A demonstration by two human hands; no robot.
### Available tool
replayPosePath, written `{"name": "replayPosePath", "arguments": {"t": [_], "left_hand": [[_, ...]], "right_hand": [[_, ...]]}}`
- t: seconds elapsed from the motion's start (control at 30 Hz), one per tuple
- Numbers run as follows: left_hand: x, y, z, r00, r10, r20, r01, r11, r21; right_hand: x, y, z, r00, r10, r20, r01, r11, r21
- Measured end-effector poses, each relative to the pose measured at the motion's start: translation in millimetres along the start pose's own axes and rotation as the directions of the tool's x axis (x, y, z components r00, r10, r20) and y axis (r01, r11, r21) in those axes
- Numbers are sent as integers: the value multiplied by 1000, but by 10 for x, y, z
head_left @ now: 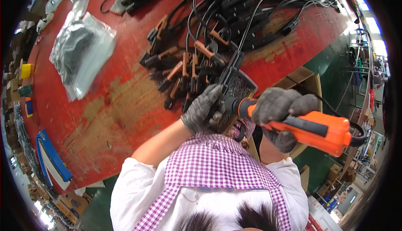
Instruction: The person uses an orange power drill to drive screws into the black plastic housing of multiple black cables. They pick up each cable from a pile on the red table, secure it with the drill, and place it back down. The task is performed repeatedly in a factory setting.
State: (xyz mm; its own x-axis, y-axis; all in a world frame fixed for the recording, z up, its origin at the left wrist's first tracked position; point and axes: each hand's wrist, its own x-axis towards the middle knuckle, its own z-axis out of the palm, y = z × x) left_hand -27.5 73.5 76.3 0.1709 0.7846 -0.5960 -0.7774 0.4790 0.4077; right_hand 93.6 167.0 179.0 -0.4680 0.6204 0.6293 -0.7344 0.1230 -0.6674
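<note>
My left hand (202, 108), in a grey glove, is closed around the lower end of a long black cabled part (231, 69), whose exact kind is hard to make out. My right hand (279, 109), also gloved, is wrapped round an orange and black electric screwdriver (328, 131). The tool's black nose points left and meets the part beside my left fingers; its tip is hidden there. Just beyond, an open bin (250, 92) holds many small dark metal pieces, probably screws. Several copper-coloured and black clamps (194, 65) with cables lie in a heap left of the held part.
A bundle of black cables (255, 21) stretches across the far side of the red, worn table (113, 126). Clear plastic bags (83, 53) lie at the far left, and a blue and white holder (52, 160) at the near left. A cardboard box (303, 78) stands at the right edge.
</note>
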Motion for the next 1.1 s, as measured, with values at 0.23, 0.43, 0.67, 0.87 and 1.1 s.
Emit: {"name": "replayPosePath", "arguments": {"t": [0.23,0.43,0.67,0.87,1.1], "left_hand": [[-16,89,140,998,-33,52,37,996,-85],[-230,240,253,992,-115,56,116,993,-25],[-395,1113,143,951,299,-72,-199,775,600],[455,3126,-910,356,824,441,266,-542,798],[1068,3410,-372,-37,990,139,499,-102,861]], "right_hand": [[114,-18,-75,986,76,-150,-76,997,9],[201,-252,-425,985,-12,-170,68,942,329],[-258,-587,-1058,807,9,-590,104,982,157],[-619,-582,-1030,719,98,-689,-69,995,69],[-635,-722,-851,733,82,-675,-94,995,19]]}}
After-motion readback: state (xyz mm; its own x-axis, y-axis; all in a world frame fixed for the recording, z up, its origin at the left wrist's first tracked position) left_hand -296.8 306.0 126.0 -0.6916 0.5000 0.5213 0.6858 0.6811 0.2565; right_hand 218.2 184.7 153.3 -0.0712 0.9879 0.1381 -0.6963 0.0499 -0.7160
